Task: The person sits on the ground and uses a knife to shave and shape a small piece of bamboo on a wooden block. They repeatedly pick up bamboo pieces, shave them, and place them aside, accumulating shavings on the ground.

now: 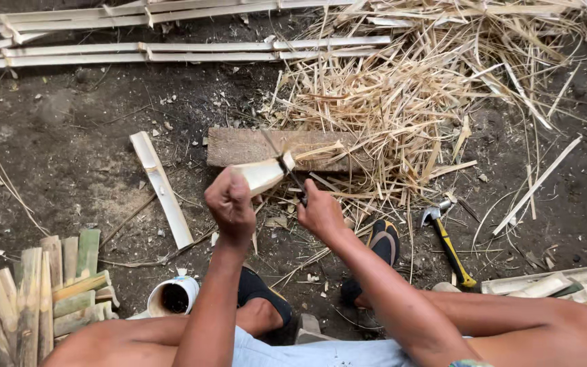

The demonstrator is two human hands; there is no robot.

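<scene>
My left hand (230,206) grips a short pale bamboo piece (261,175), holding it tilted with its far end over a flat wooden block (239,145) on the ground. My right hand (321,212) is closed on the handle of a dark knife (291,173). The blade is set into the far end of the bamboo piece, where a thin strip splits away to the right. Both forearms reach forward from my bent knees.
A heap of pale bamboo shavings (409,88) lies behind and right of the block. A claw hammer with a yellow handle (448,243) rests on the dirt at right. Cut bamboo stakes (35,292) are stacked lower left, beside a white cup (172,296). Long split bamboo slats (171,51) lie at the back.
</scene>
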